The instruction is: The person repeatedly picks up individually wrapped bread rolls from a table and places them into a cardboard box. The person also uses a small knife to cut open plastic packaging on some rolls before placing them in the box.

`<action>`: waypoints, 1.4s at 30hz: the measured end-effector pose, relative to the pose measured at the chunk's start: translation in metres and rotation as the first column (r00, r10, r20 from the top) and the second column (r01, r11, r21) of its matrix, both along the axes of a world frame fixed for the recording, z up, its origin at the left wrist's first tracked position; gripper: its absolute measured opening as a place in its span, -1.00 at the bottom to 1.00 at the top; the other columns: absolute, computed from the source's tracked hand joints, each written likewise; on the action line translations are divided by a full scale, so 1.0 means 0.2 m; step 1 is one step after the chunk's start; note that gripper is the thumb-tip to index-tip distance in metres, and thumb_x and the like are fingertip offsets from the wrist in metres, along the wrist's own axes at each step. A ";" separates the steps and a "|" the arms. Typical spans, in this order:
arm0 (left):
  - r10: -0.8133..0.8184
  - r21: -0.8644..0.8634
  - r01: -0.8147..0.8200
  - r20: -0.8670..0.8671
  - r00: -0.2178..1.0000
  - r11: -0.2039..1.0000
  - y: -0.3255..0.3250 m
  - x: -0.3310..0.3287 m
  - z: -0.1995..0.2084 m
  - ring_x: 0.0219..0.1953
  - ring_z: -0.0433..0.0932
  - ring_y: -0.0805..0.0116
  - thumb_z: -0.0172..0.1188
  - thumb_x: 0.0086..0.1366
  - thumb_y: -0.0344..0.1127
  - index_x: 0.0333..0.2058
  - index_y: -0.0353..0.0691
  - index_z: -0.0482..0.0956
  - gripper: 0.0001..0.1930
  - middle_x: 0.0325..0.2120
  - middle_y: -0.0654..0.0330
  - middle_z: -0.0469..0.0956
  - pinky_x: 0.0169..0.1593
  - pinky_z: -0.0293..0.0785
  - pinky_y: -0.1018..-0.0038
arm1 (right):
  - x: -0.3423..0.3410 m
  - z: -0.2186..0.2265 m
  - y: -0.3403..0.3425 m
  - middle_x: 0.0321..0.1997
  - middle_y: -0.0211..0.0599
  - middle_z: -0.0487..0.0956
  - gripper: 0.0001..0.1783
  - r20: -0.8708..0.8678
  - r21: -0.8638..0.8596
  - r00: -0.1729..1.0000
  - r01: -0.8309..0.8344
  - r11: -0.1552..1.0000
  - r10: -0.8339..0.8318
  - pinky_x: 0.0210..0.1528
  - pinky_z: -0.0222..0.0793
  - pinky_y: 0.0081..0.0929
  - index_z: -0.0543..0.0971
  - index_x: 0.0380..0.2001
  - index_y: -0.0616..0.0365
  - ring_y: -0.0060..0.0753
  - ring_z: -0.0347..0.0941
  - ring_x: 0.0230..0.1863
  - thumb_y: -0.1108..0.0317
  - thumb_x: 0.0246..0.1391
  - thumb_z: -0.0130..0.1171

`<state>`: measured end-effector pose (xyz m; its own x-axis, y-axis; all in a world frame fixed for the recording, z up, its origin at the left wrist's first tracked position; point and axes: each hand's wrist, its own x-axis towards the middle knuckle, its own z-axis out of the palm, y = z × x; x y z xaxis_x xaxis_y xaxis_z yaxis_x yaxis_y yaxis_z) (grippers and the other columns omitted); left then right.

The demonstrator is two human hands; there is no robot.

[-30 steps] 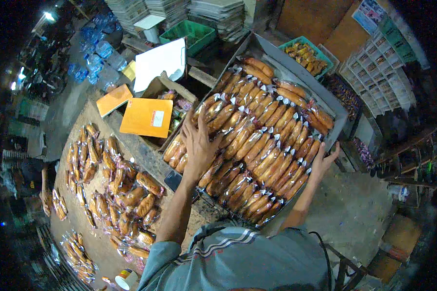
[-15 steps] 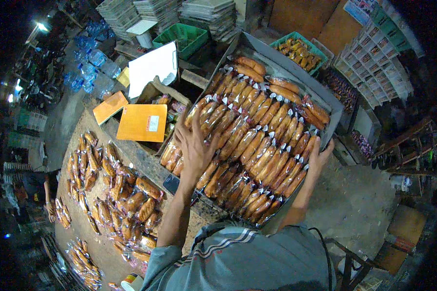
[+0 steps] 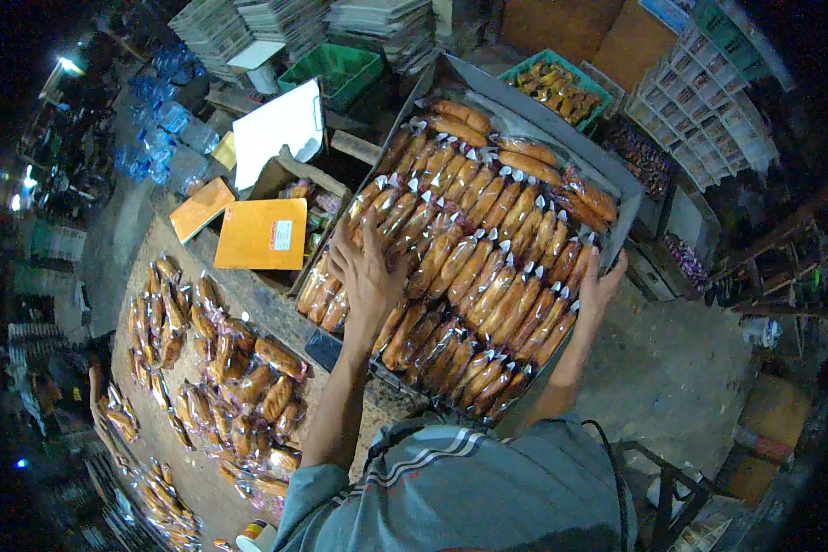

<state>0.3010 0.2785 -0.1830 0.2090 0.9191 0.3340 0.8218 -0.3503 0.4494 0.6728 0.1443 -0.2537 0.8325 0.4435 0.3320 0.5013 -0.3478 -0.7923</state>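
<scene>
A large grey tray (image 3: 627, 189) in front of me holds tight slanted rows of bread rolls (image 3: 488, 276) in clear wrappers. Across the rolls on the tray's left side lies my left hand (image 3: 370, 276), its fingers spread and resting on the wrapped bread, gripping none of it. My right hand (image 3: 601, 290) is at the tray's right edge, thumb toward the bread and fingers outside the wall, closed around the rim. A few rolls along the far side lie crosswise to the others.
Loose wrapped breads (image 3: 239, 386) are heaped on the table (image 3: 156, 248) to my left. Orange booklets (image 3: 259, 235) and a clipboard (image 3: 276, 129) lie on a carton beyond. A phone (image 3: 324, 350) sits by the tray. Another person's arm (image 3: 101, 414) reaches in at far left.
The view has shifted slightly. Both my hands keep their places on the bread and the tray rim. At far left, the other person's arm reaches farther over the table toward the breads.
</scene>
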 end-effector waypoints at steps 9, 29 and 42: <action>-0.012 -0.023 0.011 -0.032 0.999 1.000 -0.09 0.06 0.00 0.46 -0.01 -0.34 0.58 0.05 -0.14 0.51 -0.01 0.17 0.08 0.48 -0.18 -0.04 0.43 -0.08 -0.27 | -0.01 0.03 0.00 0.32 0.19 0.45 -0.20 -0.105 0.075 0.993 -0.053 0.996 0.061 0.38 0.29 -0.06 0.29 0.39 0.33 0.10 0.43 0.32 -0.03 0.35 0.28; -0.034 -0.011 0.033 -0.094 0.995 0.999 -0.15 0.18 0.01 0.46 -0.03 -0.40 0.60 0.07 -0.05 0.52 0.00 0.15 0.10 0.44 -0.27 0.01 0.38 -0.11 -0.35 | -0.02 0.02 0.01 0.30 0.23 0.45 -0.17 -0.111 0.075 0.993 -0.018 0.997 0.026 0.36 0.30 0.00 0.33 0.36 0.36 0.19 0.41 0.30 -0.03 0.28 0.36; -0.049 -0.087 0.039 -0.107 0.993 0.995 -0.23 0.29 -0.03 0.50 0.01 -0.23 0.56 0.13 -0.05 0.52 0.03 0.16 0.04 0.46 -0.16 0.05 0.38 -0.12 -0.38 | -0.04 0.03 0.01 0.32 0.29 0.44 -0.09 -0.106 0.079 0.994 -0.015 0.997 0.023 0.37 0.29 -0.03 0.29 0.39 0.36 0.22 0.40 0.33 -0.10 0.27 0.35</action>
<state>0.3582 0.2317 -0.1891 0.2808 0.9322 0.2283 0.8521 -0.3516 0.3878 0.6642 0.1466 -0.2475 0.8565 0.4362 0.2760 0.4187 -0.2743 -0.8657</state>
